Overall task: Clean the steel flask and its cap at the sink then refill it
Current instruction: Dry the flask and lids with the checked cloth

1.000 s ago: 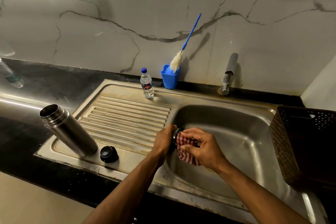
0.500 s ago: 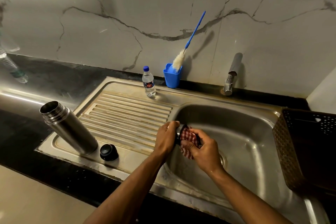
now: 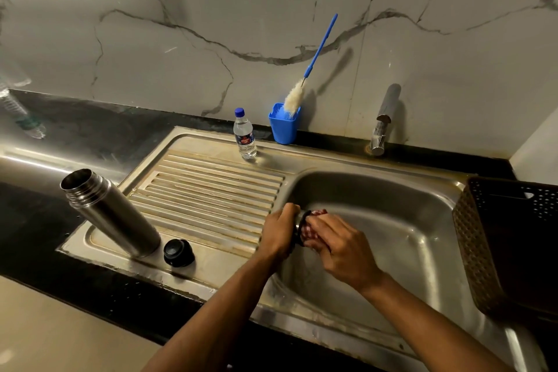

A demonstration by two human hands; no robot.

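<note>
L hand (image 3: 279,228) grips cap (image 3: 299,225), R hand (image 3: 338,246) presses checked cloth (image 3: 314,228) into it. Steel flask (image 3: 110,213) stands at 9 o'clock, mouth tilted 11; L nearer.

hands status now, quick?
Left hand: grips the steel cap over the sink basin.
Right hand: holds the red checked cloth, pressed into the cap.

Dim, warm indoor light. A brush (image 3: 312,68) casts a soft shadow toward three o'clock on the marble wall (image 3: 151,39). Glare streaks the counter (image 3: 36,160) at nine o'clock. Wide-angle bending curves the edges.
</note>
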